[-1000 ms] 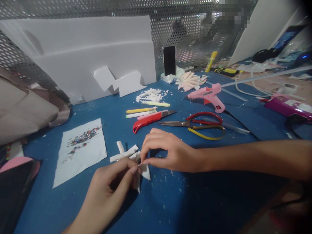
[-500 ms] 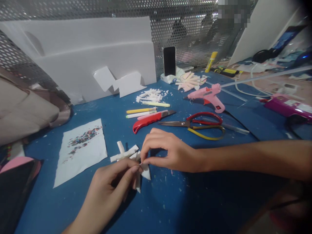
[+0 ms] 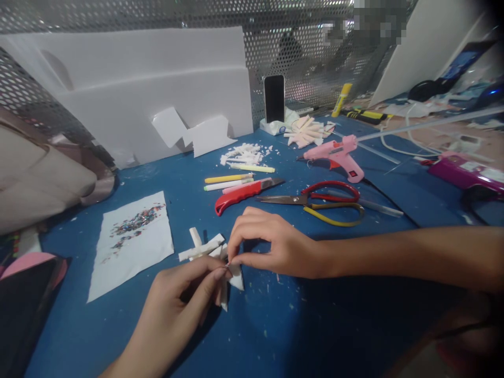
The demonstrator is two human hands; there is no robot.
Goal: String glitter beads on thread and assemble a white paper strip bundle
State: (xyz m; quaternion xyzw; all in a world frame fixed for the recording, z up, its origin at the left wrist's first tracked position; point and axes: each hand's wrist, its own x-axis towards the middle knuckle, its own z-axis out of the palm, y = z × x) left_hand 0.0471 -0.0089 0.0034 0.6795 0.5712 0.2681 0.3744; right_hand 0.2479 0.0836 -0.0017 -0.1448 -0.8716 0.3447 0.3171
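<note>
My left hand point(image 3: 185, 299) is closed, thumb and forefinger pinched at a tiny bit too small to name. Against those fingertips, my right hand point(image 3: 271, 244) holds its thumb and fingers pressed together at the same spot; what lies in the pinch cannot be made out. Around and beneath the fingers lie several white strips point(image 3: 202, 248), crossing one another, partly hidden by both hands. One white pointed piece point(image 3: 237, 279) sticks out below the right fingertips. To the left, a white sheet point(image 3: 157, 247) bears a scatter of small coloured flakes point(image 3: 136, 223).
Behind the hands lie scissors point(image 3: 283, 200), a red-handled knife point(image 3: 240, 196) and several felt pens point(image 3: 228, 179). Farther back are white scraps point(image 3: 244, 155), a pink glue gun point(image 3: 334, 156) and an upright phone point(image 3: 274, 98). White boards point(image 3: 157, 89) lean against perforated metal.
</note>
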